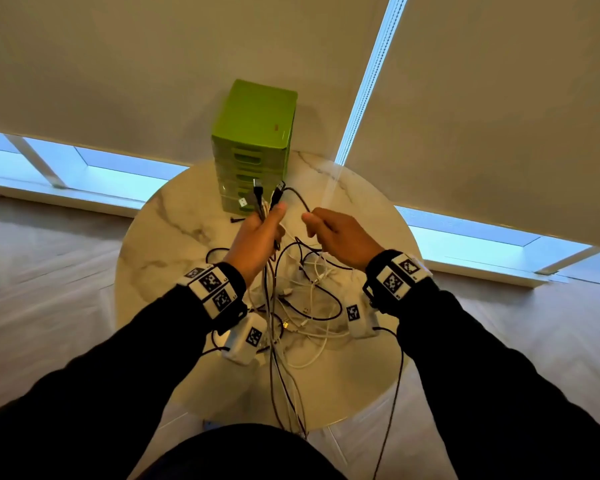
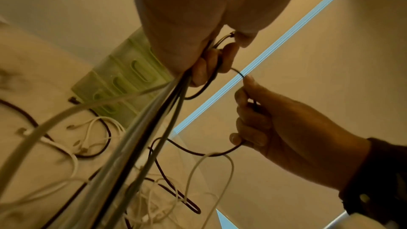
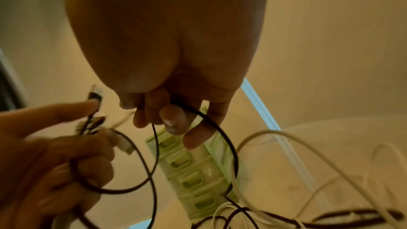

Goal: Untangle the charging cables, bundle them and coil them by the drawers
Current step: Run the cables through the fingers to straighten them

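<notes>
Round white marble-pattern table (image 1: 174, 237), grey veining, standing on pale floor (image 1: 49, 289) beside the window blinds. Green drawer unit (image 1: 253, 147) sits upright at the table's far edge, drawer fronts facing the person. Loose tangle of black and white charging cables (image 1: 305, 306) lies across the table's middle and near half; several strands lift off the surface, and a few hang over the near edge. A small black plug end (image 1: 235, 220) lies on the top just left of the drawer unit's base. White cable loop (image 1: 309, 355) rests flat near the front edge.
</notes>
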A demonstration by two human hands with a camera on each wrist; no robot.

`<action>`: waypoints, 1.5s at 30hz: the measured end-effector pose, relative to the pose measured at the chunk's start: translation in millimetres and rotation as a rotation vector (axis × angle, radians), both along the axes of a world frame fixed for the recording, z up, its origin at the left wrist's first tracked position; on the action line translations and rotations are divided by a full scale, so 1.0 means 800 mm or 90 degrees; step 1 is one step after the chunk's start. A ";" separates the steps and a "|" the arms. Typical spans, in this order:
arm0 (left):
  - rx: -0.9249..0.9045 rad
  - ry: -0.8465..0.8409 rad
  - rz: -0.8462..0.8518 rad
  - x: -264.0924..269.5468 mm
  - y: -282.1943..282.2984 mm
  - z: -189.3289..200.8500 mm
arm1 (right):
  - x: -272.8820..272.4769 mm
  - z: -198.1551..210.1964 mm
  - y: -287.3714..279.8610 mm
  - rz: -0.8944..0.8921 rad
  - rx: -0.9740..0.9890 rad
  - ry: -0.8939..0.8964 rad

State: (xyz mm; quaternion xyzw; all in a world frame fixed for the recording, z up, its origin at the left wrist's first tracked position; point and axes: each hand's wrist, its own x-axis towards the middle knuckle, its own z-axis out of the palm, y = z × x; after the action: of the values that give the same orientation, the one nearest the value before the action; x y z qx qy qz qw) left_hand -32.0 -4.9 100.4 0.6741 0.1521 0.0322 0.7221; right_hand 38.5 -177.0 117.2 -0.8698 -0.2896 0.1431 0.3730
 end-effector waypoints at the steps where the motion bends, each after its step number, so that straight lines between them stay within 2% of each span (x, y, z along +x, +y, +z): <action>1: 0.005 0.004 -0.015 -0.001 -0.004 0.002 | -0.004 0.001 0.003 0.041 -0.021 -0.015; 3: 0.014 0.017 -0.039 -0.001 -0.011 0.006 | -0.012 -0.002 0.005 0.111 -0.051 -0.027; 6: 0.005 0.037 -0.046 0.005 -0.015 0.001 | -0.024 -0.011 0.002 0.143 -0.040 -0.001; 8: 0.035 0.043 -0.037 0.011 -0.013 -0.008 | -0.029 -0.023 -0.006 0.128 -0.044 0.031; 14: 0.069 0.024 0.026 0.023 0.011 -0.012 | -0.032 -0.083 -0.056 0.066 -0.172 0.114; 20: 0.058 -0.007 0.124 0.026 0.045 0.010 | -0.033 -0.125 -0.087 0.031 -0.305 0.158; 24: 0.103 -0.039 0.109 0.020 0.061 0.005 | -0.034 -0.129 -0.095 -0.006 -0.231 0.158; 27: 0.103 -0.039 0.092 0.016 0.051 -0.003 | -0.035 -0.103 -0.077 -0.076 -0.028 0.196; 30: 0.119 -0.031 0.047 0.017 0.028 -0.007 | -0.043 -0.055 -0.063 -0.135 0.151 0.230; 35: 0.110 -0.052 -0.043 0.019 -0.021 -0.004 | -0.048 -0.002 -0.074 -0.203 0.218 0.221; 40: 0.063 -0.065 -0.119 0.023 -0.073 0.011 | -0.056 -0.013 -0.143 -0.351 0.117 0.228; 43: 0.052 -0.077 -0.162 0.024 -0.102 0.015 | -0.073 -0.040 -0.199 -0.353 -0.081 0.230; 45: 0.043 -0.068 -0.196 0.023 -0.125 0.015 | -0.094 -0.055 -0.232 -0.336 -0.171 0.228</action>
State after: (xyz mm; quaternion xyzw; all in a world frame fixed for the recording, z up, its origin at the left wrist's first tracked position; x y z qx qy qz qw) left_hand -13.5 -104.5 112.1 0.7106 0.0069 -0.0380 0.7025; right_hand -36.9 -362.4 73.4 -0.9171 0.0365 0.2290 0.3243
